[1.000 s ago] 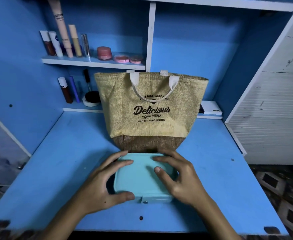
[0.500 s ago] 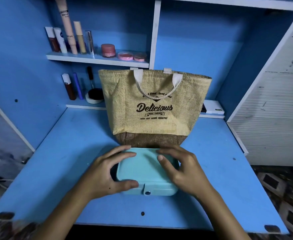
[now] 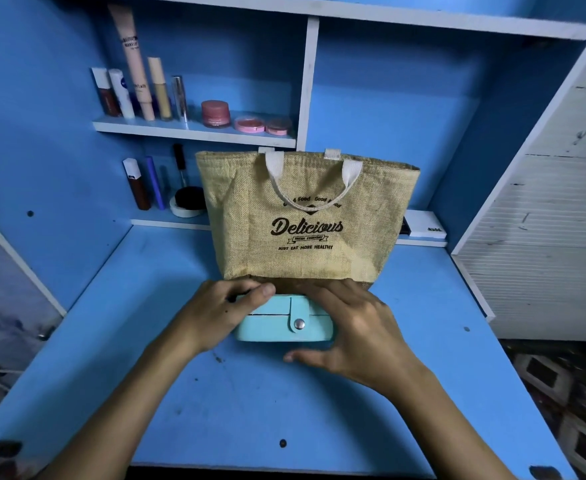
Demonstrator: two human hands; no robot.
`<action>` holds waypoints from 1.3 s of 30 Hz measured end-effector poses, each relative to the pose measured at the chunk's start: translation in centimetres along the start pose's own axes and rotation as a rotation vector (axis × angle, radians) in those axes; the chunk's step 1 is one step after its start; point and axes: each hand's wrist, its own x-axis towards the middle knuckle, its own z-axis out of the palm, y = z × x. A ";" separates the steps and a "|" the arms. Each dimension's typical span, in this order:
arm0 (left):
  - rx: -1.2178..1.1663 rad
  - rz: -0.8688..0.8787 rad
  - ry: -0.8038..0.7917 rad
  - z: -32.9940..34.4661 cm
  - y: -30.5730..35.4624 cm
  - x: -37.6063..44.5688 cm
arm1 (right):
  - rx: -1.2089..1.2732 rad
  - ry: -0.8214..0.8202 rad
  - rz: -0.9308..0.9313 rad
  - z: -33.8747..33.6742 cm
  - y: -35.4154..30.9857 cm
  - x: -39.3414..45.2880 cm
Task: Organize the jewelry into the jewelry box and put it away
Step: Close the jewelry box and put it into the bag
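With the snapped-shut jewelry box gripped at either end by the left hand and right hand just before the burlap bag on the bench, storing it seems next, likely needing a lift into the bag.

- Two bare forearms come in from the bottom edge of the frame, one from the lower left, one from the lower right.
- No sleeve shows on either arm; both are uncovered as far as the frame's edge.
- The left hand wears no ring, watch or band that I can see.
- The right hand is likewise bare, wrist included.
- Fingernails are short and unpainted.
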 end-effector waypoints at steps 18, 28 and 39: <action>0.164 0.499 0.363 -1.9 1.7 3.1 | 0.042 0.133 -0.040 -0.2 0.5 1.4; 0.373 0.619 0.615 -6.4 7.0 9.6 | 0.097 0.227 -0.105 -6.2 -0.9 5.2; 0.528 0.210 0.439 -4.5 1.1 10.5 | 0.120 0.320 -0.126 -12.4 -2.0 10.1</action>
